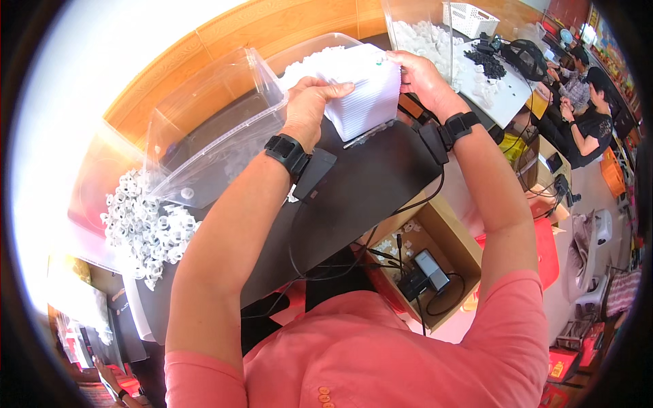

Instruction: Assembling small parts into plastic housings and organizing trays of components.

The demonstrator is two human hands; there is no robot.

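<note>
Between my hands stands a thick white block of layered sheets (367,102), its near side finely ribbed and a small green mark on its top. My left hand (306,112) grips its left side, thumb laid across the top and fingers partly hidden. At the far right corner, my right hand (425,80) is closed on the block's edge. The block's lower edge is at the dark tabletop (360,173); whether it rests there I cannot tell. Behind it, a clear bin holds small white pieces (309,66).
Clear plastic bins (211,129) stand on the left, beside a heap of white ring-like plastic parts (153,221). Below the table edge, a cardboard box (449,238) holds a power bank (432,267) and cables. Two people sit at the far right, near a white table (500,102).
</note>
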